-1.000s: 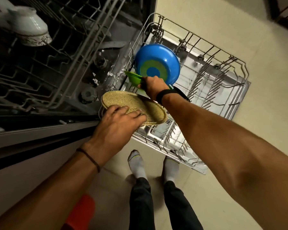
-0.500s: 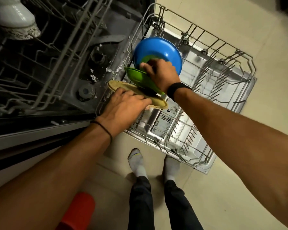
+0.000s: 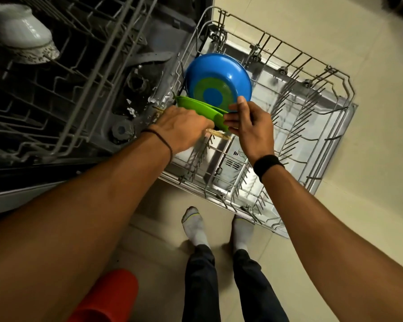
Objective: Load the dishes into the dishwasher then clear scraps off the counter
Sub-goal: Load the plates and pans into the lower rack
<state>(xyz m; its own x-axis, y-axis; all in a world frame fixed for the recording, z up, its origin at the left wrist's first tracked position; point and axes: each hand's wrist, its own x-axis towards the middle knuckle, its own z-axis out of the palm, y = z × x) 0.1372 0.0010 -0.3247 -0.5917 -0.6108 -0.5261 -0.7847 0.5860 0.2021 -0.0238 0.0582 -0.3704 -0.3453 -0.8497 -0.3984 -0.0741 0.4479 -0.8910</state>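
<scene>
At the rack's (image 3: 330, 71) left edge, left fingers (image 3: 204, 123) grip tan plate (image 3: 219, 135), right fingers (image 3: 231, 117) pinch green plate (image 3: 196, 104)

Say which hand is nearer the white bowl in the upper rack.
Left. The left hand, gripping the tan plate over the lower rack, is right of the white bowl; the right hand is farther right, at the green plate.

dim warm light, wide-angle edge warp (corners dark)
</scene>
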